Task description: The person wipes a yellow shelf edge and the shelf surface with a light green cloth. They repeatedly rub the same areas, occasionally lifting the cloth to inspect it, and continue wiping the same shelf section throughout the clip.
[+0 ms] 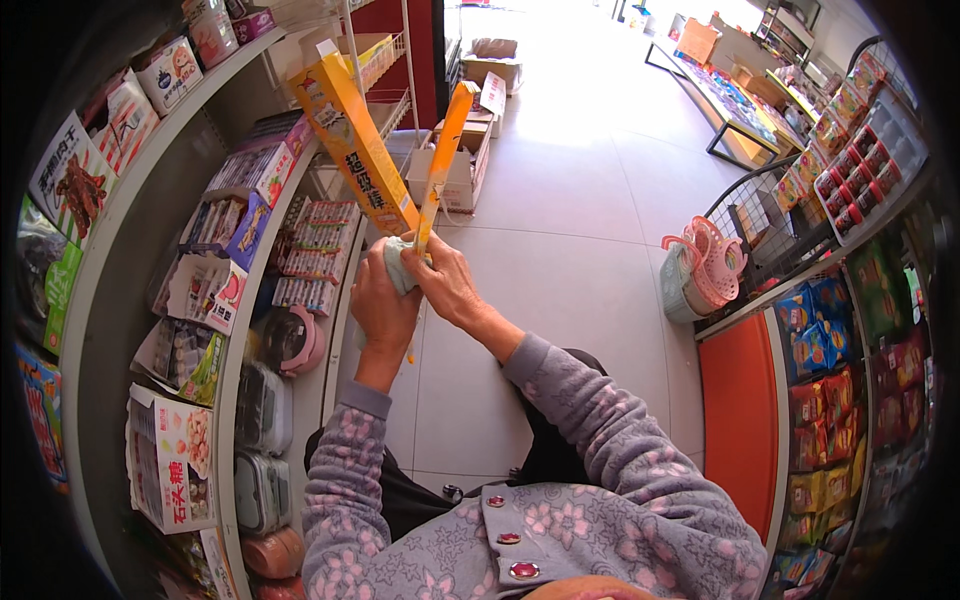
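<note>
My left hand is closed around a pale green cloth, bunched at the top of the fist. Touching it, my right hand grips a long, slim orange-and-yellow packet that points up and away from me. A small orange end shows below my left hand; whether it belongs to the same packet I cannot tell. Just beyond my hands leans a tall yellow-orange cardboard box bearing writing, its lower corner close behind the cloth.
On the left, shelves carry snack boxes, plastic containers and a pink-lidded pot. Cartons sit on the tiled floor ahead. To the right are stacked plastic baskets, a wire rack and bagged snacks.
</note>
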Motion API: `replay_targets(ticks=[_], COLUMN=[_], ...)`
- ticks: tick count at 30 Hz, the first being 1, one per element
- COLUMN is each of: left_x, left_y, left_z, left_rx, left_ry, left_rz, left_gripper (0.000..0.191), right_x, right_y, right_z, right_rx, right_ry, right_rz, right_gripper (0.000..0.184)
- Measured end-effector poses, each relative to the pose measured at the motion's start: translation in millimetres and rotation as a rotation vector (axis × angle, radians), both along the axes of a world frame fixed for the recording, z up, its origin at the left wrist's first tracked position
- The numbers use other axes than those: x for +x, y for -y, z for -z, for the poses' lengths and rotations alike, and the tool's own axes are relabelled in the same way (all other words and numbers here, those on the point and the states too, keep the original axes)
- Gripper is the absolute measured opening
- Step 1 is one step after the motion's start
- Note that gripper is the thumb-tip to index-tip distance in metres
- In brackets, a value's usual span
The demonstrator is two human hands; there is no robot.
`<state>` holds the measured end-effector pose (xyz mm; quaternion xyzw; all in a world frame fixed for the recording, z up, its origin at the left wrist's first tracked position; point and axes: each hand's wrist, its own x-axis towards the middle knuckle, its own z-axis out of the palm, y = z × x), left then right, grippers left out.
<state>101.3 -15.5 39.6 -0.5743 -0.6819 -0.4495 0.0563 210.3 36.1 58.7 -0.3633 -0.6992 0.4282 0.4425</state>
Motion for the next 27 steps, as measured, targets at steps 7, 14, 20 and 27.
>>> replay_targets(ticks=[7, 14, 20, 27], left_x=[6.5, 7.7, 5.5, -3.4], left_y=[-0.8, -2.4, -6.6, -8.2], left_z=[-0.8, 3.4, 12.5, 18.2], left_rx=[0.02, 0.018, 0.116, 0.154], left_ry=[0.115, 0.17, 0.186, 0.167], left_rz=[-0.024, -0.079, -0.058, -0.032], left_gripper=[0.062, 0.061, 0.066, 0.069], right_x=[-3.9, -8.4, -19.2, -31.2], right_y=[3.7, 11.2, 11.4, 11.9], right_z=[-1.3, -9.3, -10.1, -12.5], right_rx=[0.032, 0.112, 0.191, 0.365], right_ry=[0.051, 0.059, 0.022, 0.074], right_rz=[0.084, 0.133, 0.188, 0.247], right_gripper=[0.033, 0.033, 0.032, 0.03])
